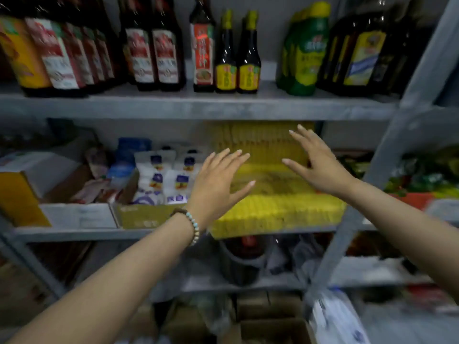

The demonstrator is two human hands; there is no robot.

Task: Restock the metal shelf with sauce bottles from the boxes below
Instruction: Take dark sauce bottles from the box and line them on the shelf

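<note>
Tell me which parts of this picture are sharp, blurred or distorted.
Head view: the two dark glass sauce bottles with yellow labels are sharpest, with small glints; the left hand, right hand and yellow packet stack are soft; the white plastic bag low right is motion-smeared; the grey metal shelf post leans, wide-angle distortion.

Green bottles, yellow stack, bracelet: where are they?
green bottles [308,53]: head view, on the front bottle's label.
yellow stack [273,213]: head view, on its front edge.
bracelet [194,227]: head view, on the beads at the left wrist.
</note>
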